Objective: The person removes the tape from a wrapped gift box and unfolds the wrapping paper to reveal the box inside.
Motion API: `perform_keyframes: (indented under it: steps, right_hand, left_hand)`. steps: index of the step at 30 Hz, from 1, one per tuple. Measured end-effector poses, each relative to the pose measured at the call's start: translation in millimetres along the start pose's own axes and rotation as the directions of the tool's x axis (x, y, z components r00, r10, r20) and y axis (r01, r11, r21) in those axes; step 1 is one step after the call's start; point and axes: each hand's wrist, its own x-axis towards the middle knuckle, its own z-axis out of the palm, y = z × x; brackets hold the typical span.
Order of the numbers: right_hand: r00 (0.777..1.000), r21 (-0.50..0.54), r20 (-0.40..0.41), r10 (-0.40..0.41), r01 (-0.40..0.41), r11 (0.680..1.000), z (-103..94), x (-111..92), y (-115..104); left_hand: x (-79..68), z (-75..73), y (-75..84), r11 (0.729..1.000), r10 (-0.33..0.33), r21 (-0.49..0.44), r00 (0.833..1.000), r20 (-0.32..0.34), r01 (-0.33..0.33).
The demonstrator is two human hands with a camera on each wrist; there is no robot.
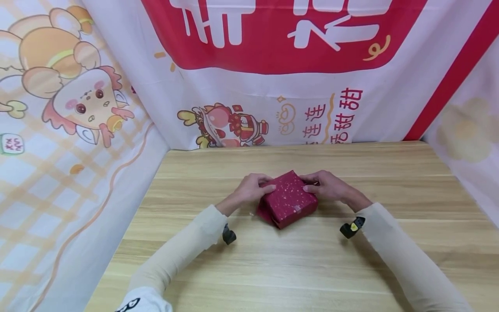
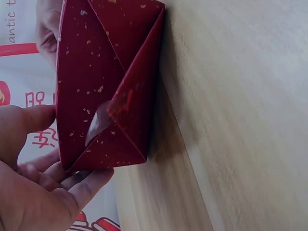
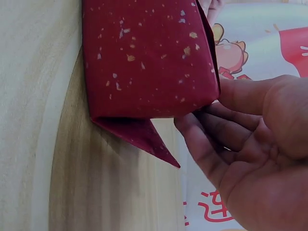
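A small box wrapped in dark red, speckled paper [image 1: 290, 197] sits at an angle on the wooden table. My left hand [image 1: 251, 188] grips its left far side, thumb on the top edge and fingers lower down. At the opposite side my right hand [image 1: 329, 186] holds a corner the same way, between thumb and fingers. In the left wrist view one end shows paper folded into triangles, with a shiny strip of clear tape [image 2: 98, 122] across the folds. A loose pointed paper flap [image 3: 144, 139] sticks out at the end near my right hand in the right wrist view.
The wooden table [image 1: 273, 268] reaches back to a hanging printed cloth [image 1: 249, 82] in red and white. Another patterned cloth [image 1: 78, 173] closes off the left side. Black wrist devices [image 1: 352, 227] hang below both sleeves.
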Motion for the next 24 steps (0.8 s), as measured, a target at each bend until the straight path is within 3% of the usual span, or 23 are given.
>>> perform_keyframes:
  steps: [9,17,24]
  right_hand:
    - [0.999,0.026,-0.046,0.021,-0.020,0.999,4.5,1.4,1.6]
    - [0.995,0.037,-0.095,0.036,-0.033,0.999,7.7,3.6,1.6]
    - [0.988,0.040,-0.150,0.029,-0.023,0.999,10.3,4.3,7.1]
  left_hand:
    - [2.8,1.7,0.5,1.000,0.019,-0.015,0.999,0.035,-0.019]
    - [0.1,1.3,1.9,1.000,-0.025,-0.016,0.996,0.087,0.026]
    - [-4.4,3.9,3.0,0.997,-0.067,0.038,0.996,0.063,0.065]
